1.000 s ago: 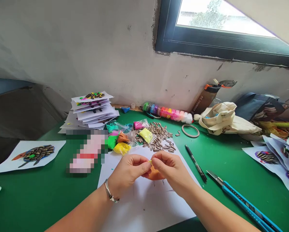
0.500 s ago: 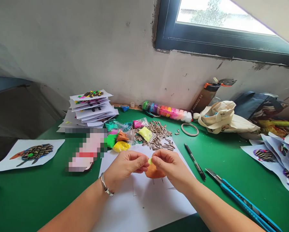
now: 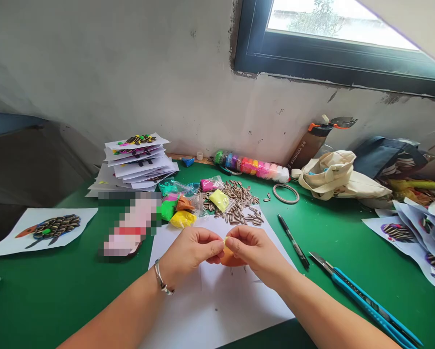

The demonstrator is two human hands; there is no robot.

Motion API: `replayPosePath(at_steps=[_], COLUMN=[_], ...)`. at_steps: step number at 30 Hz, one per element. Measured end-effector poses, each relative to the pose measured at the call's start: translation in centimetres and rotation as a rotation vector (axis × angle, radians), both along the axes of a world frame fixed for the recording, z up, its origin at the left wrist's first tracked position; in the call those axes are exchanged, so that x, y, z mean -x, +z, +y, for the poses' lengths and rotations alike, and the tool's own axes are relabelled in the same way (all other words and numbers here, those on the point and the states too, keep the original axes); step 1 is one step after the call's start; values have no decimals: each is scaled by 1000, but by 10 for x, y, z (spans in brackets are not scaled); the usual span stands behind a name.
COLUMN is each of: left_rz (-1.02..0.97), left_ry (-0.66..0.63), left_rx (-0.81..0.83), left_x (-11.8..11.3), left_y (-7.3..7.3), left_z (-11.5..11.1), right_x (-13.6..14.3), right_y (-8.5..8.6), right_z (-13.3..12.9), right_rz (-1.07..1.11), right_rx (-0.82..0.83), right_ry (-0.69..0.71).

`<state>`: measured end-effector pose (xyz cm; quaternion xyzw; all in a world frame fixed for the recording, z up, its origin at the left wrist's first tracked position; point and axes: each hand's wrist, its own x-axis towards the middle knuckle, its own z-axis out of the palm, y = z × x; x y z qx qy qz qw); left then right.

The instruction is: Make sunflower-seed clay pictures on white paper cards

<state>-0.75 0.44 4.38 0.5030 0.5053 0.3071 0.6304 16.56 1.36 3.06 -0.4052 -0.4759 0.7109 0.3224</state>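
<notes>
My left hand [image 3: 191,251] and my right hand [image 3: 258,252] meet over the white paper [image 3: 206,315], thumbs and fingers closed. A small pale yellow lump of modelling clay [image 3: 225,239] is pinched between both sets of fingertips, mostly covered by them. Just beneath lies a flat orange clay shape [image 3: 233,261] on the paper, partly hidden by my hands, with thin drawn legs below its edge. Bagged clay in yellow [image 3: 183,219], light yellow [image 3: 219,199] and other colours sits beyond my hands, close to a heap of striped sunflower seeds [image 3: 239,201].
A black pen [image 3: 293,241] and an open-bladed blue utility knife [image 3: 370,300] lie to the right. Paper stacks with seed pictures stand at left [image 3: 141,165] and right [image 3: 417,228]. Behind are a tape ring [image 3: 286,193], a clay tube pack [image 3: 252,166], a bottle [image 3: 310,143] and a cloth bag [image 3: 328,174].
My fingertips have drawn a little closer together over the pale yellow clay, so less of it shows. The camera view has shifted slightly; the other things stay in place.
</notes>
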Motion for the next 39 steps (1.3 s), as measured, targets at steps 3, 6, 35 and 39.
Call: replayPosePath(at_steps=[3, 6, 35, 39], left_rz=[3, -1, 59, 125], left_ry=[0, 41, -43, -84], left_rx=[0, 18, -15, -9], left_x=[-1, 0, 3, 8], left_y=[-1, 0, 4, 2], left_z=[0, 0, 2, 3], right_x=[0, -1, -2, -3], right_y=[-2, -1, 3, 2], right_z=[0, 2, 2, 2], right_rz=[-12, -15, 11, -31], right_rx=[-20, -5, 50, 22], right_ry=[-8, 2, 30, 41])
